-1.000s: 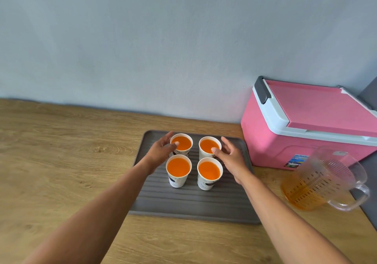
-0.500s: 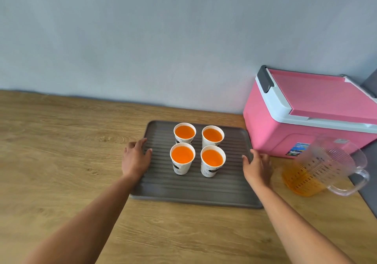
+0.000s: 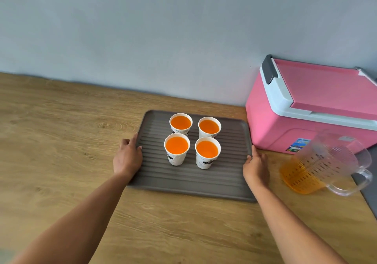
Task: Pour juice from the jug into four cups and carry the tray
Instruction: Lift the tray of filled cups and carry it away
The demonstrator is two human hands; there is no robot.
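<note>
Wood-grain desk runs L to R across my feed, with a plain grey-blue wall behind it. The grey ribbed tray lies flat on the desk, approx mid-view. Four paper cups stand upright in a 2x2 block on its far half, all filled w/ orange juice near the rim: far-left cup, far-right cup, near-left cup, near-right cup. A pink cooler, lid closed, sits at the tray's 2 o'clock, close to its corner. The clear jug stands at the tray's 3 o'clock, apart from it, with a little juice in the bottom and its handle toward 4 o'clock.

The cooler is cut off by the R edge of the frame. A dark strip past the jug is mostly out of view, so I can't tell what it is. Prints on the cups are too small to read. The fingertips of both hands are hidden by the tray rim and the hands' own backs.

The left hand grips the tray's 9 o'clock edge, thumb over the rim onto the ribs, fingers curled at the outer side. The right hand grips the 3 o'clock edge the same way, thumb on the rim. Neither hand touches a cup.
</note>
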